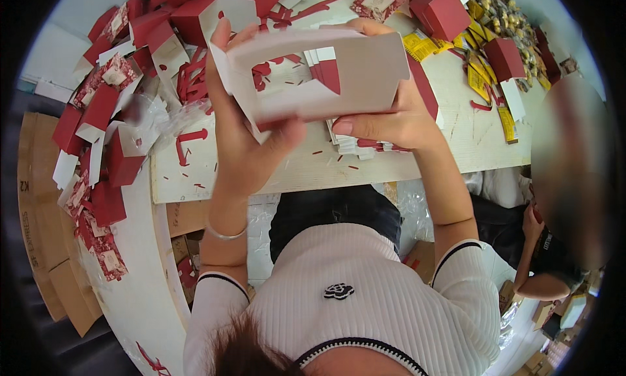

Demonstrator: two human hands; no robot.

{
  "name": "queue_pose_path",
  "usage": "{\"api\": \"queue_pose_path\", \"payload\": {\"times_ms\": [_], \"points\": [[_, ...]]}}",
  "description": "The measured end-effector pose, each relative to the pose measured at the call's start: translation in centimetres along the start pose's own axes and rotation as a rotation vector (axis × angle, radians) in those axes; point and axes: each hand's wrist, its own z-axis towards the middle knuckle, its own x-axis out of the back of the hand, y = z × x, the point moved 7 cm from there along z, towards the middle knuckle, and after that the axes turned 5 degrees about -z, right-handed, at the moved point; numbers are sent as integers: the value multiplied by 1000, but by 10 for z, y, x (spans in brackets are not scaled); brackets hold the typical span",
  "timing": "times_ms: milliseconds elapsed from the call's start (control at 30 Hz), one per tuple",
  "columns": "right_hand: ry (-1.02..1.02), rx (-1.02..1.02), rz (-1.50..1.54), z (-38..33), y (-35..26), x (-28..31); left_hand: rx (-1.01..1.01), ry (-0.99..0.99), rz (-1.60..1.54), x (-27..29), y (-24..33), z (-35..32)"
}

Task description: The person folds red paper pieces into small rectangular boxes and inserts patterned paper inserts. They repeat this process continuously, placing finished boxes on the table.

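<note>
Between both hands is a folding carton (372, 66), white inside with a rectangular window cut through it. It is partly folded up and held above the white table (280, 167). My left hand (242, 148) grips its left end, thumb along the near edge and fingers behind. Around the right end closes my right hand (407, 118), thumb at the lower near edge. Below the carton lies a stack of flat red-and-white carton blanks (365, 149), partly hidden by the carton and my right hand. Small red cut-out scraps (189, 146) lie left of it.
Red folded boxes (98, 112) and patterned red packets (104, 245) pile up along the left. At the far right are yellow packets (479, 82), gold-wrapped pieces (505, 24) and another red box (505, 58). A co-worker's arm (531, 236) shows at right. Brown cardboard (45, 206) stands at far left.
</note>
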Motion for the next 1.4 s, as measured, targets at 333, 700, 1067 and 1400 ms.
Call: {"api": "queue_pose_path", "payload": {"times_ms": [333,700,1067,1400], "points": [[360,-78,166,1,6,0,19,107,-300,-1,3,0],[317,-60,155,3,9,-11,218,56,-367,6,-6,-3],[71,78,264,8,1,-23,121,334,-368,28,-1,-7],[286,43,88,13,8,-14,66,164,-36,20,0,1]]}}
